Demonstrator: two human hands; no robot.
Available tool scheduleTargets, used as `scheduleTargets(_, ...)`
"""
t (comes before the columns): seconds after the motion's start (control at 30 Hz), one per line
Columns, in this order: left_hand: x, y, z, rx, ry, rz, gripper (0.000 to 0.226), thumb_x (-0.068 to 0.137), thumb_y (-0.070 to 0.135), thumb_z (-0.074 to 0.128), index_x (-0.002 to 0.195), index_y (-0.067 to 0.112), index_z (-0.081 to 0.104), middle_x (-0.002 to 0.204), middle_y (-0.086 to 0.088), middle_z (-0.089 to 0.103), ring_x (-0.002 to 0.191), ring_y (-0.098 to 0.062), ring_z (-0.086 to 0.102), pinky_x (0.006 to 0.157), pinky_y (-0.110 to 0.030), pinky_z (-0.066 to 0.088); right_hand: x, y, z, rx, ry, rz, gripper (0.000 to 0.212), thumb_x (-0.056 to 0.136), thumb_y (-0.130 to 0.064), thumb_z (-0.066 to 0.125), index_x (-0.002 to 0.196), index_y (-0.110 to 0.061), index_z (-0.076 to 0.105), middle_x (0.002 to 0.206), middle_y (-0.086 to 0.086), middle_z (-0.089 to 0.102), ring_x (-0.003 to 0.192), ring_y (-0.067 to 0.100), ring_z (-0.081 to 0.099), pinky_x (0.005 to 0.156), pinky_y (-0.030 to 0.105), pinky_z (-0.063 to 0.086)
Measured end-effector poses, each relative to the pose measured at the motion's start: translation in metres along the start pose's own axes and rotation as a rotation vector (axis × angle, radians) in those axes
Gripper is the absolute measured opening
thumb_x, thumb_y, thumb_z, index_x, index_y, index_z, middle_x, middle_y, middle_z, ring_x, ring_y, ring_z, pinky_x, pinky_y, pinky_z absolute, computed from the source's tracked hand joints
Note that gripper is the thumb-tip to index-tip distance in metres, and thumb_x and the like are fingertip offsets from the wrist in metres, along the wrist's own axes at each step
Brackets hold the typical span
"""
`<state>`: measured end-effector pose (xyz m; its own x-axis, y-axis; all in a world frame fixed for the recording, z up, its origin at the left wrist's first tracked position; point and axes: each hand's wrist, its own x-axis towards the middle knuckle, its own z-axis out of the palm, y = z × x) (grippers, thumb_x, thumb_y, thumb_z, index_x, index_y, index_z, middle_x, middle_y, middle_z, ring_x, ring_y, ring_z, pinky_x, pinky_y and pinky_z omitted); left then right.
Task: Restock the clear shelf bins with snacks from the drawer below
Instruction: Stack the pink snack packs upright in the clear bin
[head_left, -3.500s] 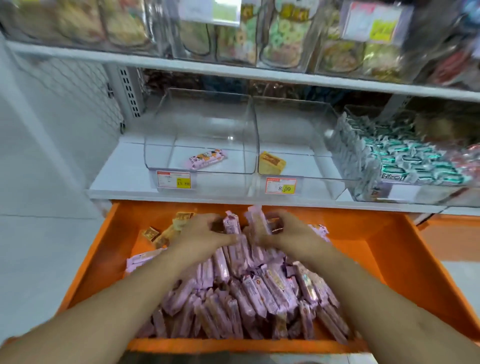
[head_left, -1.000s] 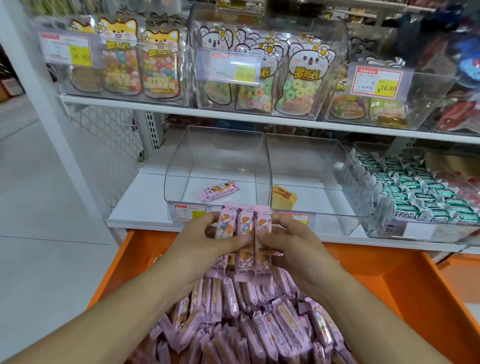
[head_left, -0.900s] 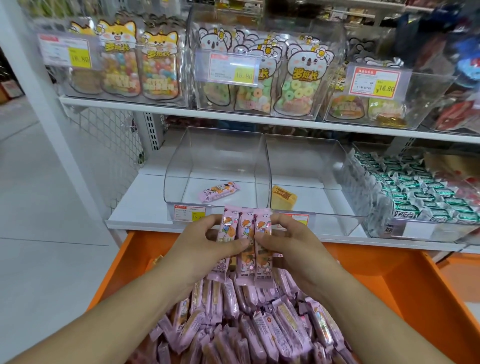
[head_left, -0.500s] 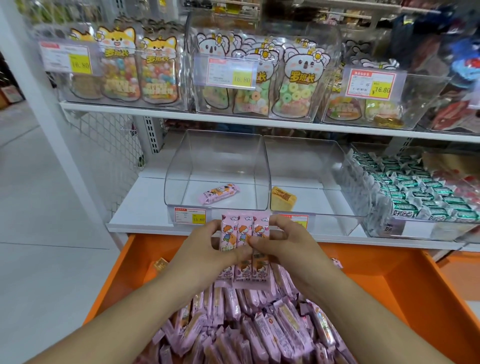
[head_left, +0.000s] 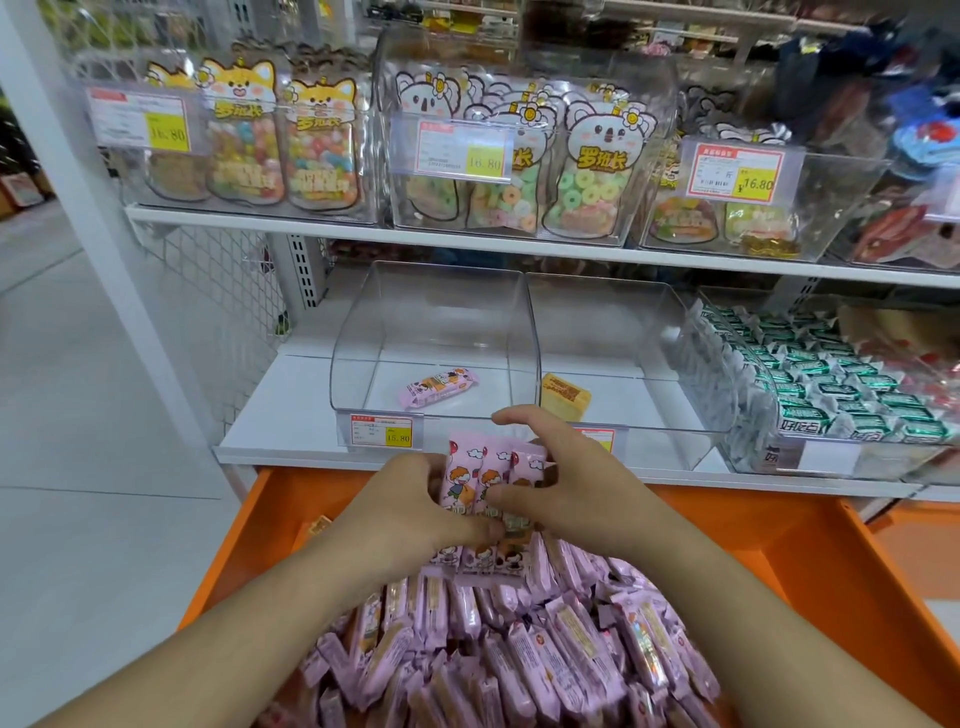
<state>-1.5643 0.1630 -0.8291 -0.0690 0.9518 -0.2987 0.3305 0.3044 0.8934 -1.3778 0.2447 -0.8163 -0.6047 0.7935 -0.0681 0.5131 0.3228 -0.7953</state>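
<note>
Both hands, left hand and right hand, hold a stack of pink wrapped snack bars upright above the orange drawer. One pink bar lies in the clear plastic shelf bin just beyond.

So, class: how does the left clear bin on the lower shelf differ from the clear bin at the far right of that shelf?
The left clear bin holds one pink snack bar lying flat; the far-right bin is packed with rows of green-and-white packets. The left clear bin carries a red-and-yellow price tag; the far-right bin's label looks blank white. Both are clear and sit on the same white shelf.
</note>
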Motion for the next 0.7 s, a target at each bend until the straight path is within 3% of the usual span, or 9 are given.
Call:
scheduleTargets(0.17, -0.005, 0.003, -0.003, 0.047, -0.015, 0.016, 0.029, 0.077, 0.021, 0.090, 0.102, 0.028, 0.078, 0.093, 0.009, 0.080, 0.088, -0.008, 0.075, 0.088, -0.034, 0.056, 0.003, -0.009, 0.000, -0.110, -0.067, -0.084, 0.040, 0.092, -0.043, 0.077, 0.126, -0.050, 0.056, 0.108, -0.022, 0.070, 0.092, -0.002, 0.067, 0.082, 0.028, 0.056)
scheduleTargets(0.3, -0.008, 0.003, -0.006, 0.082, -0.046, 0.018, 0.038, 0.074, 0.028, 0.093, 0.108, 0.030, 0.075, 0.095, 0.011, 0.079, 0.090, -0.007, 0.075, 0.095, -0.038, 0.057, 0.006, -0.012, 0.006, -0.108, -0.050, -0.129, 0.016, 0.094, -0.046, 0.072, 0.109, -0.041, 0.068, 0.105, -0.021, 0.072, 0.098, 0.001, 0.067, 0.090, 0.041, 0.056)
scheduleTargets(0.47, -0.009, 0.003, -0.010, 0.083, -0.063, 0.042, 0.049, 0.074, 0.030, 0.094, 0.117, 0.035, 0.070, 0.101, 0.015, 0.079, 0.095, -0.004, 0.074, 0.100, -0.037, 0.055, 0.005, -0.014, 0.007, -0.030, -0.036, -0.142, 0.009, 0.095, -0.042, 0.073, 0.101, -0.036, 0.071, 0.101, -0.012, 0.074, 0.095, 0.009, 0.070, 0.089, 0.046, 0.056)
scheduleTargets(0.57, -0.007, -0.001, -0.013, 0.078, -0.063, 0.050, 0.061, 0.070, 0.038, 0.095, 0.123, 0.040, 0.065, 0.107, 0.016, 0.077, 0.101, -0.002, 0.072, 0.101, -0.039, 0.055, 0.005, -0.013, 0.006, 0.004, -0.029, -0.147, 0.006, 0.096, -0.039, 0.074, 0.101, -0.037, 0.071, 0.100, -0.014, 0.075, 0.093, 0.007, 0.070, 0.087, 0.040, 0.057)
scheduleTargets(0.7, 0.000, 0.000, -0.028, 0.060, -0.016, 0.044, 0.059, 0.068, 0.053, 0.093, 0.116, 0.051, 0.058, 0.111, 0.019, 0.070, 0.101, 0.009, 0.067, 0.087, -0.020, 0.057, 0.007, -0.008, 0.000, 0.029, 0.034, -0.150, 0.006, 0.095, -0.040, 0.074, 0.100, -0.037, 0.072, 0.094, -0.022, 0.072, 0.087, -0.002, 0.067, 0.073, 0.018, 0.047)
